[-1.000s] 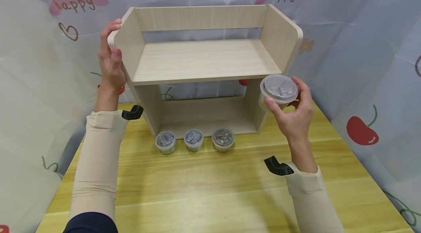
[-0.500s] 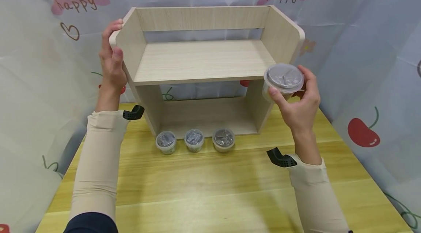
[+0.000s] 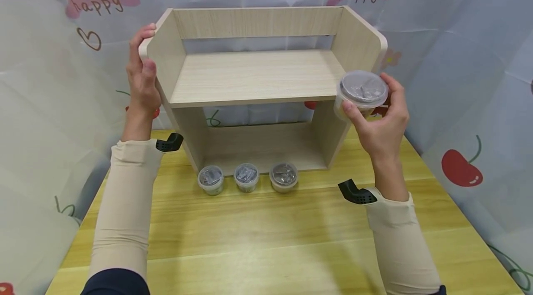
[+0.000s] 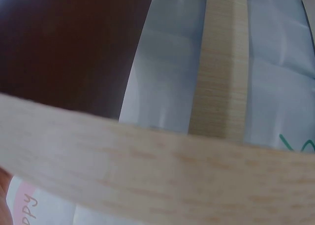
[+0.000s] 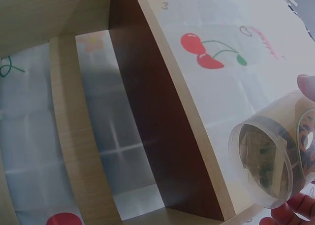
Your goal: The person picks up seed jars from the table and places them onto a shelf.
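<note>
In the head view my left hand point(image 3: 142, 77) grips the left side panel of a pale wood two-tier shelf point(image 3: 258, 73). The panel's edge point(image 4: 162, 171) fills the lower left wrist view, with a bit of that hand at the corner. My right hand point(image 3: 385, 124) holds a clear lidded plastic tub point(image 3: 362, 87) by its sides, thumb in front. It is off the table, in front of the shelf's right side at upper-board height. From below, the tub point(image 5: 266, 156) shows a see-through base and a patterned label. Whether it touches the shelf, I cannot tell.
Three smaller lidded tubs, a left one point(image 3: 211, 179), a middle one point(image 3: 246, 177) and a right one point(image 3: 284, 176), stand in a row along the shelf's front foot. A yellow wood-grain table point(image 3: 250, 239) lies beneath. Printed curtains point(image 3: 449, 77) surround it closely.
My right hand has lifted the tub up and slightly to the right, from below the upper board's front edge to its height. My left hand keeps its grip on the panel.
</note>
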### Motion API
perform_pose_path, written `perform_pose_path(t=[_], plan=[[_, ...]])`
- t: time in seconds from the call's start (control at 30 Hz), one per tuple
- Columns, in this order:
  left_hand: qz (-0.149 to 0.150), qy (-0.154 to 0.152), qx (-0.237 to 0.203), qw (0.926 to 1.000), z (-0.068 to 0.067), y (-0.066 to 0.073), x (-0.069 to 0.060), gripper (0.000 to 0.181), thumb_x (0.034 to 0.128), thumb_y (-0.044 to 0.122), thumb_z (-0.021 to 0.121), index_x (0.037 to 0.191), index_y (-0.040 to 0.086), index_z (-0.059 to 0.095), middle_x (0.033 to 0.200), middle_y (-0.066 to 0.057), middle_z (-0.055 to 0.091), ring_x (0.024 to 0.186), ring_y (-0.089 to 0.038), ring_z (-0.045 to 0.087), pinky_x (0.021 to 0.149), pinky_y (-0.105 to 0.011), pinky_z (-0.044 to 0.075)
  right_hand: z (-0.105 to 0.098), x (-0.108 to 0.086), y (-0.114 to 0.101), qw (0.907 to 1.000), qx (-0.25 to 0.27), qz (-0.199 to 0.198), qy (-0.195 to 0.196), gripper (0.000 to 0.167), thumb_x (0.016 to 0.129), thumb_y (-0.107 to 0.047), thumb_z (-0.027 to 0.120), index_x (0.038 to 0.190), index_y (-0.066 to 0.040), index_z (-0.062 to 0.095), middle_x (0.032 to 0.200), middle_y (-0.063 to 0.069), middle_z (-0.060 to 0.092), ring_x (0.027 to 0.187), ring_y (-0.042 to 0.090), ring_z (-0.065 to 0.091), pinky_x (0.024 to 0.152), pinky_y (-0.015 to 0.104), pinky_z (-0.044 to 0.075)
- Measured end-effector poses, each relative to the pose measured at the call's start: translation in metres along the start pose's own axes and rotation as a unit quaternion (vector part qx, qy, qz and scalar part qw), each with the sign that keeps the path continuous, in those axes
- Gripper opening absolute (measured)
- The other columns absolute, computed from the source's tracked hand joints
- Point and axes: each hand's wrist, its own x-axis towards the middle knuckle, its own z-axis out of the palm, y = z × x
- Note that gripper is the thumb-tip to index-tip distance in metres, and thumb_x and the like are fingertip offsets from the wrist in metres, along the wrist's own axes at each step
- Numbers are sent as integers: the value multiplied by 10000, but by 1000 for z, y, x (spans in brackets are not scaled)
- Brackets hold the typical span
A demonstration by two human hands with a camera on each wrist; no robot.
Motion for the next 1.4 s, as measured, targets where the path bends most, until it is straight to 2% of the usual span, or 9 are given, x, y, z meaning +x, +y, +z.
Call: perform_pose_path(t=[0.1,0.3,0.57,0.87,1.1,1.4], plan=[[-12,-7,25,10000,0,0,0,847,791,659,568,1260,-40,472,1391,-121,496,1072,-247,523,838,-247,455,2,1,-1,9999,32,99,-22,771,650,-375,837,1327,-109,582,1056,-81,629,851,90,557,680,187,412],[-12,-23,20,10000,0,1,1,852,791,661,569,1264,-40,472,1382,-129,500,1051,-251,527,825,-244,461,7,5,0,9999,16,54,-97,759,667,-362,831,1330,-96,574,1089,-40,635,861,98,558,681,185,414],[51,3,65,10000,1,2,1,900,775,691,569,1246,-69,467,1381,-131,503,1109,-240,509,880,-257,418,12,6,1,9998,-80,129,-118,773,668,-375,834,1338,-96,566,1143,49,641,854,86,546,690,174,407],[17,-34,-50,10000,0,0,1,840,785,657,574,1247,-38,479,1391,-122,492,1108,-257,498,863,-260,423,17,9,-5,9994,-99,147,-300,780,677,-389,824,1353,-109,555,1164,33,621,873,106,531,695,192,405],[21,-27,-94,10000,-1,-1,1,840,787,652,580,1245,-45,477,1386,-128,494,1084,-270,505,847,-261,438,23,12,-3,9992,-158,116,-336,788,685,-437,821,1350,-107,560,1150,19,608,829,100,498,679,216,394],[-55,58,-199,9998,1,3,1,817,777,644,598,1232,-27,495,1386,-128,499,1141,-280,491,886,-273,428,28,14,-3,9990,-248,52,-365,770,701,-435,809,1344,-92,563,1131,15,603,796,97,476,664,209,385]])
